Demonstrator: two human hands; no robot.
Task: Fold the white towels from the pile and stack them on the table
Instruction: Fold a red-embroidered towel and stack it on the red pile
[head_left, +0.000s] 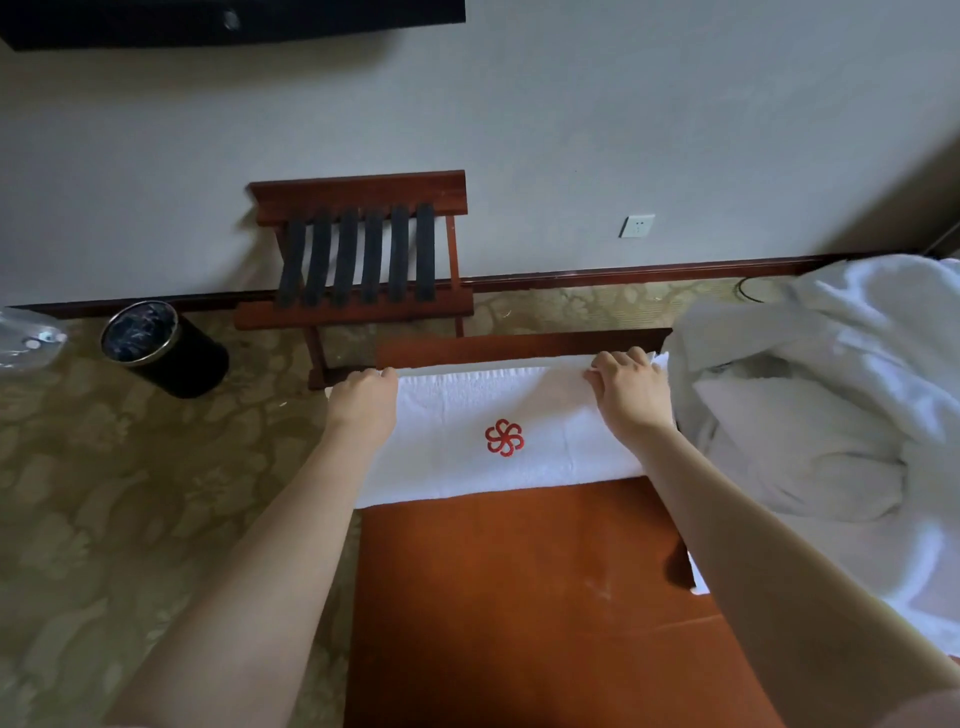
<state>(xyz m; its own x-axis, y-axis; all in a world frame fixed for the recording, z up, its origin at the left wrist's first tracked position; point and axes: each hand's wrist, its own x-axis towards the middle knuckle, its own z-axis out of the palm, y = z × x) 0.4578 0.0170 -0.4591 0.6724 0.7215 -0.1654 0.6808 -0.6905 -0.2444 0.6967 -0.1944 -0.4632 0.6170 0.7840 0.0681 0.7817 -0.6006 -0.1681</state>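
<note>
A white towel (498, 410) with a red flower emblem lies folded into a long band across the far end of the brown wooden table (509, 597). My left hand (363, 400) grips the towel's far left corner, fingers curled over the edge. At the far right corner my right hand (628, 389) holds the towel's edge with bent fingers. A loose pile of white towels (831, 395) lies heaped at the right, touching the table's right side.
A wooden luggage rack (363, 260) with black straps stands against the wall beyond the table. A black waste bin (161, 348) sits on the patterned carpet at the left. A wall socket (637, 225) is on the far wall.
</note>
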